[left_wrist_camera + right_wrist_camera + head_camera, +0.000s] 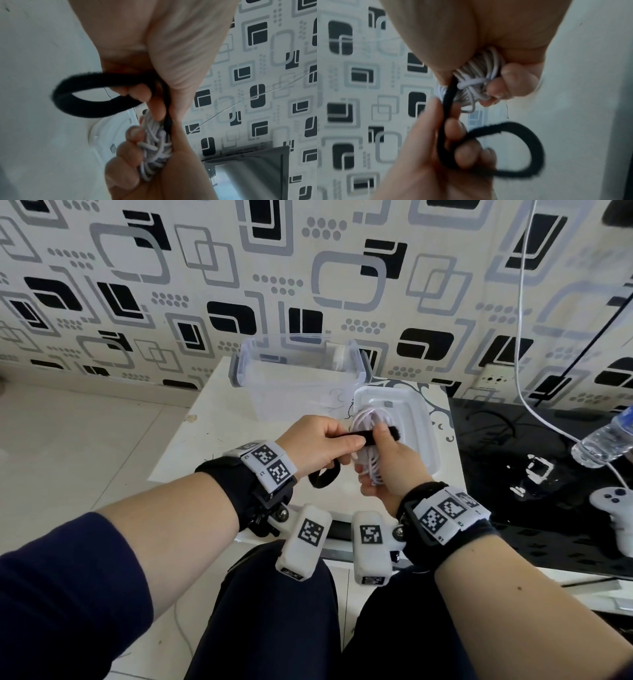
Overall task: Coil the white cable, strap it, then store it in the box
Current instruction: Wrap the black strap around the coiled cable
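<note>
The white cable [369, 463] is wound into a tight coil [155, 152] and gripped in my right hand [383, 470], thumb on top, fingers curled beneath [508, 83]. A black hook-and-loop strap [359, 436] lies across the top of the coil under my right thumb. My left hand [318, 445] pinches the strap [82, 100] and holds its loose end, which curls into a loop [518, 148] below the fingers. Behind the hands stands the clear plastic box [298, 378], open, with its white lid [407, 419] lying flat beside it.
The box and lid sit on a white table [219, 419] against a patterned wall. To the right is a black glossy surface [513, 446] with a water bottle [603, 440], a white controller [616, 508] and another white cord [524, 392] hanging down.
</note>
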